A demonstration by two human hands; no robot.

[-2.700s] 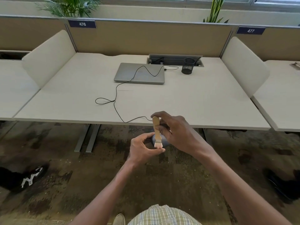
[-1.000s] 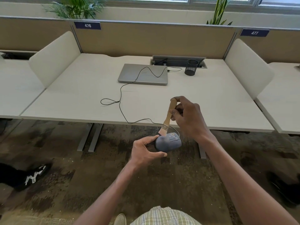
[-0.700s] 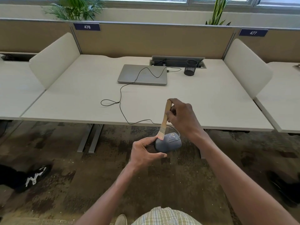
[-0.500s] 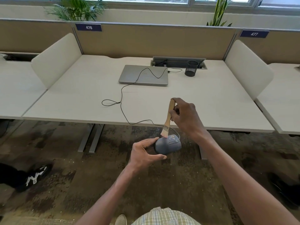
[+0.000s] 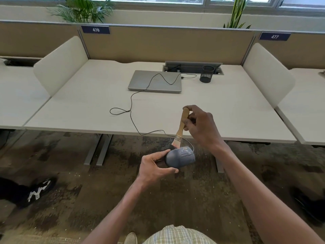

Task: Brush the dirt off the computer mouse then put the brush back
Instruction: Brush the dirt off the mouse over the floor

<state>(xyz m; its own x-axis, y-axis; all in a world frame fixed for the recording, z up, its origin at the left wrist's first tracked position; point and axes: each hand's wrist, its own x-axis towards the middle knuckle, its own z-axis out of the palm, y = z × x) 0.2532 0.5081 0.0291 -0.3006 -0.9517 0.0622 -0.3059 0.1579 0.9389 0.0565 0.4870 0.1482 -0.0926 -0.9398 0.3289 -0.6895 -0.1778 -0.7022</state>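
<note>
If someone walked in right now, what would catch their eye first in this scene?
Most likely the two hands held out in front of the desk's near edge: the left hand grips a grey computer mouse, and the right hand holds a wooden brush with its bristles at the mouse's top. Next, the mouse's black cable looping back across the desk onto a closed laptop.

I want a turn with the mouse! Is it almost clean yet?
Not yet. The left hand holds the mouse out over the floor, and the right hand has the brush with its bristles at the mouse's top edge. Pale specks still show on the mouse, so brushing is in hand. Putting the brush back is left.
</note>
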